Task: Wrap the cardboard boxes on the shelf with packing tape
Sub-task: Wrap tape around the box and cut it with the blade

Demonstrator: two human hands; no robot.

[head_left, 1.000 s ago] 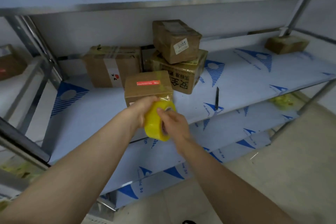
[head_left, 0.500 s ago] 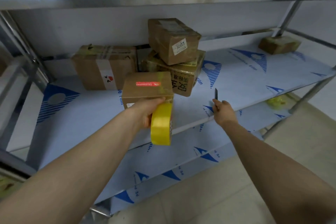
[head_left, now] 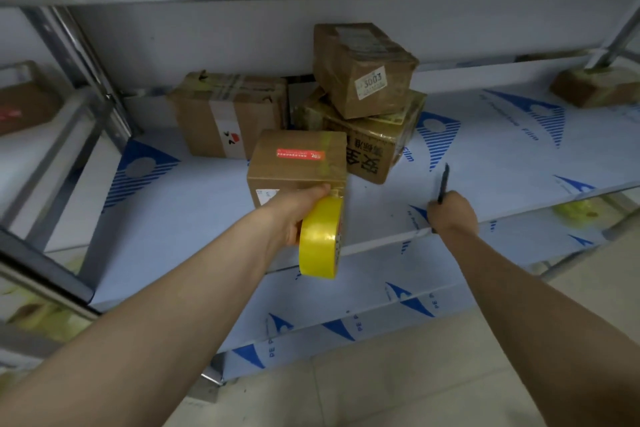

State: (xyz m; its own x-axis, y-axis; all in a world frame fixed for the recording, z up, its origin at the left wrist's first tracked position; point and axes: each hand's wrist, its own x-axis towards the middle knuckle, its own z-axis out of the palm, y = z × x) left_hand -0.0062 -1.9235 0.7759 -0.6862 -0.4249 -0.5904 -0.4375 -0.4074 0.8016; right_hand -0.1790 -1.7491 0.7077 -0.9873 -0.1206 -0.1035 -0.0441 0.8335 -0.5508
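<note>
While gripping yellow tape roll (head_left: 320,239) in L hand (head_left: 298,208), sets thumb at lower front of small box (head_left: 299,159) w/ red label, just beyond knuckles on shelf (head_left: 502,163). Holds roll upright below fingers, at shelf edge. Clutches dark cutter (head_left: 444,182) in R hand (head_left: 452,213), tip pointing away. Other boxes (head_left: 363,73) stacked farther back, btwn hands.

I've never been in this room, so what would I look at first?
The bright yellow tape roll in the middle stands out most; the left hand holds it just in front of a small box with a red sticker on the shelf. To the right, the right hand grips a thin dark tool. Behind, a box marked 3003 sits tilted on another box.
</note>
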